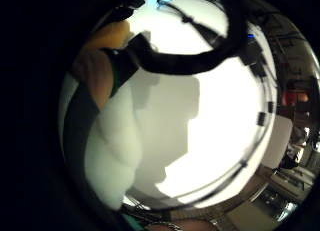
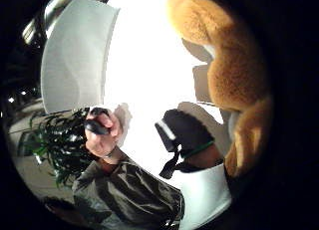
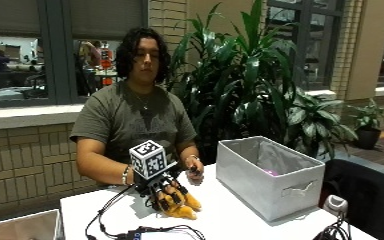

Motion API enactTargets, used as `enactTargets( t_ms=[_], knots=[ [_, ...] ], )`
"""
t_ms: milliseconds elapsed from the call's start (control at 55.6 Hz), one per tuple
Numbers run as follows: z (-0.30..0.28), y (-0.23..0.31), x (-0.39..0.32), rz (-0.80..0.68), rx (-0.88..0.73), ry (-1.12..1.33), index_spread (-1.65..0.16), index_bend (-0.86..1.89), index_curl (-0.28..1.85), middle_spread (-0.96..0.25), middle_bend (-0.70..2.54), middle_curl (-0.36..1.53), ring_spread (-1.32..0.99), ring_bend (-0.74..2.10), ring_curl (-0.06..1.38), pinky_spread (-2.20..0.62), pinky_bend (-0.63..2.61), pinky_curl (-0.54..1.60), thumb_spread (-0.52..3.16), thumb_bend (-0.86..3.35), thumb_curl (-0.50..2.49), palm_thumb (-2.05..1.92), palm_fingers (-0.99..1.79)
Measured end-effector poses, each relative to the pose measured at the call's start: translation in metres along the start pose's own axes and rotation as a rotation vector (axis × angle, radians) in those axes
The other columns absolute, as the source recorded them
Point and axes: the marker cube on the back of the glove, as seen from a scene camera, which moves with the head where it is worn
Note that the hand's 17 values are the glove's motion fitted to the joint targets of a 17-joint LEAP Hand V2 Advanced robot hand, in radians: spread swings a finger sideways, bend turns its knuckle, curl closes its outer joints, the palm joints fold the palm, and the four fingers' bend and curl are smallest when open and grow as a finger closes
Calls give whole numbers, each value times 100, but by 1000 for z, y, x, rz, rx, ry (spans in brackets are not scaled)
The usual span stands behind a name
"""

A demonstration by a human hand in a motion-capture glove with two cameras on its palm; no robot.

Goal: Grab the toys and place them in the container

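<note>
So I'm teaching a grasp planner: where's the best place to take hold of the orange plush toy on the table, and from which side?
Around its upper body, from above. The orange plush toy stands on the white table, and the gloved right hand already has its fingers curled round the soft body from the top.

office lobby: brick walls [image 3: 19, 150], big windows [image 3: 19, 45], large potted plants [image 3: 258, 75].
</note>
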Motion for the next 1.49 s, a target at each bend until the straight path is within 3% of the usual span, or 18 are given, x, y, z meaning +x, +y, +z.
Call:
enactTargets(
  t_ms=[36,90,144,270,378,486,594,666,792,971,1169,1205,1259,1331,1493],
  knots=[
    [-1,-1,0,8,51,10,-34,9,42,-6,15,43,-6,56,25,-2,130,41,126,6,28,13,-12],
    [-1,-2,0,19,69,37,-36,9,39,-10,16,42,-14,89,32,-16,134,40,135,14,31,25,32],
    [-1,-4,0,25,69,57,-37,6,34,-15,20,41,-21,102,34,-26,135,37,141,16,32,29,49],
    [-6,-8,4,33,177,17,-36,5,29,-25,35,49,-31,123,44,-36,135,39,148,22,37,39,67],
    [-25,-5,-1,-53,229,-57,-37,18,30,-34,57,59,-33,130,47,-39,121,36,134,24,46,52,96],
    [-88,5,-29,-185,280,-80,-38,24,35,-38,67,66,-34,127,49,-40,109,35,122,23,54,57,105],
    [-177,36,-105,-315,409,-145,-40,27,40,-41,70,70,-35,124,50,-41,104,36,112,21,61,58,107],
    [-221,35,-147,-411,454,-184,-41,27,43,-43,70,72,-35,123,50,-41,102,36,107,19,65,58,107],
    [-265,3,-217,-555,389,-265,-43,28,48,-45,70,76,-36,121,50,-42,100,37,100,18,71,58,108],
    [-272,-54,-298,-552,349,-206,-45,27,55,-48,69,80,-37,121,51,-42,99,39,92,15,80,58,108],
    [-258,-100,-343,-537,262,-178,-47,23,64,-50,65,84,-37,117,52,-43,99,40,87,13,88,56,102],
    [-253,-106,-346,-539,241,-181,-47,20,65,-50,60,83,-37,115,52,-43,102,41,88,12,89,56,93],
    [-248,-112,-349,-540,216,-197,-44,7,63,-45,39,78,-33,114,53,-39,115,45,98,11,87,50,57],
    [-244,-117,-345,-534,219,-186,-43,19,65,-33,24,72,-28,88,47,-26,108,45,117,2,78,29,-3],
    [-240,-97,-313,-571,189,-129,-43,20,58,-20,18,63,-21,61,32,-10,99,37,134,-2,63,13,-2]
  ],
)
